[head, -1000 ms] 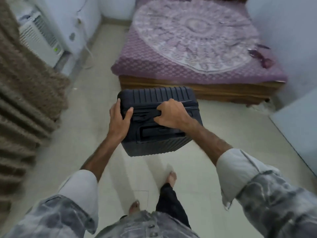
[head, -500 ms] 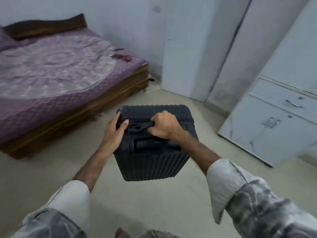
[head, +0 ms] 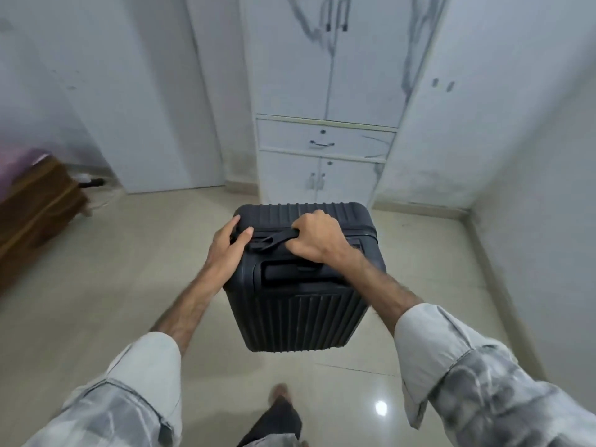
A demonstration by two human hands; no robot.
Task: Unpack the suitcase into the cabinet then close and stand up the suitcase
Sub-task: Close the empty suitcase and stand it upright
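A black ribbed hard-shell suitcase [head: 300, 314] hangs upright and closed above the floor, right in front of me. My right hand [head: 317, 238] is clenched around its top carry handle. My left hand [head: 227, 253] grips the suitcase's upper left corner, thumb on top. Straight ahead stands the white cabinet [head: 325, 91] with tall double doors above, one drawer [head: 322, 138] in the middle and two small doors [head: 317, 180] below, all closed. The suitcase's far top edge overlaps the cabinet's base in view.
A wooden bed frame [head: 35, 201] with a purple cover sits at the left edge. White walls close in on the right and behind the cabinet. Glossy beige floor tiles [head: 113, 269] spread around me. My foot [head: 279, 393] shows below the suitcase.
I have turned right from the bed while carrying the suitcase, so the cabinet now faces me directly. Both hands keep the same hold on the suitcase.
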